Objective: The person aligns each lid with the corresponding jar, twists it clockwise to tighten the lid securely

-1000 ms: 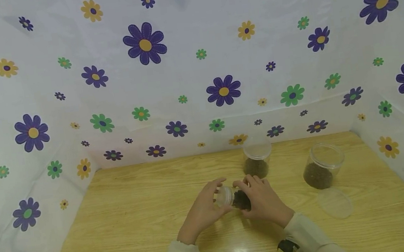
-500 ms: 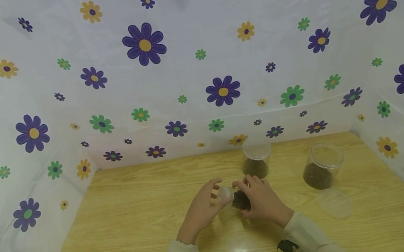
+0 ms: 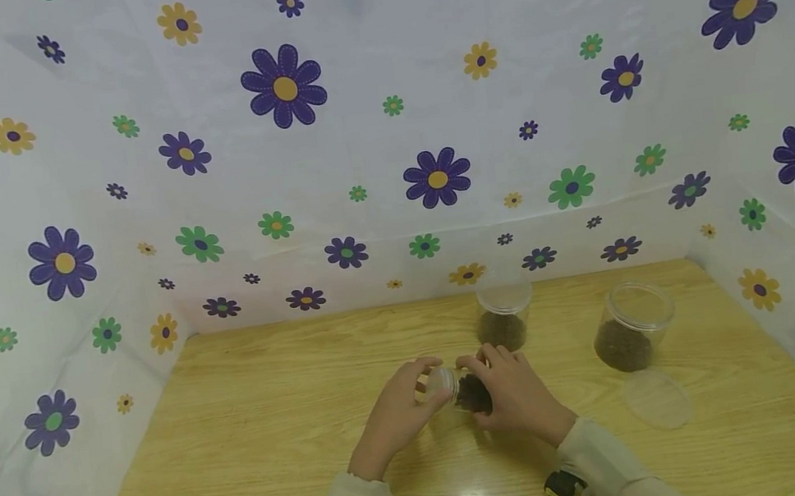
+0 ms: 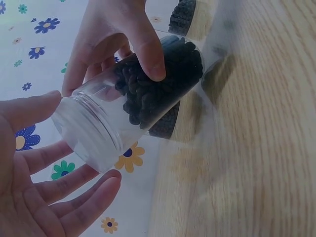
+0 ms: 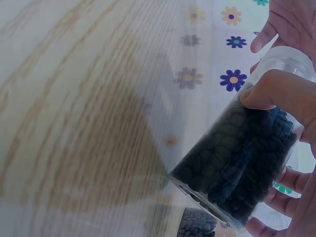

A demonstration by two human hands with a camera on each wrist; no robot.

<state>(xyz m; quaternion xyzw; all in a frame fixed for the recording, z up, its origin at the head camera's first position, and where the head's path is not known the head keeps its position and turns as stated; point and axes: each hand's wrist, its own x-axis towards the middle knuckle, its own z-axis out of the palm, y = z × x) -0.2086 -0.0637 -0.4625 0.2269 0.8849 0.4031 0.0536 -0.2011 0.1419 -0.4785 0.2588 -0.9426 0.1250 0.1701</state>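
Observation:
A clear jar (image 3: 473,394), part-filled with dark bean-like pieces, lies tilted between both hands above the table. My right hand (image 3: 522,394) grips its body, thumb on the near side in the left wrist view and fingers round the far side. At the jar's other end is a clear screw lid (image 4: 88,133), seated on the threaded neck. My left hand (image 3: 395,422) holds this lid by its rim, thumb at one edge and fingertips at the opposite edge. In the right wrist view the dark pieces (image 5: 237,153) fill the lower part of the jar.
Behind the hands stands a clear jar (image 3: 502,326) with dark contents. Another wide jar (image 3: 625,340), uncovered and part-filled with dark contents, stands to the right. A flat clear disc lid (image 3: 658,400) lies before it. Flower-printed sheeting (image 3: 354,137) walls the wooden table (image 3: 256,431).
My left fingers and thumb have shifted around the lid, coming closer in about its rim. My right hand and the jar stay nearly in place.

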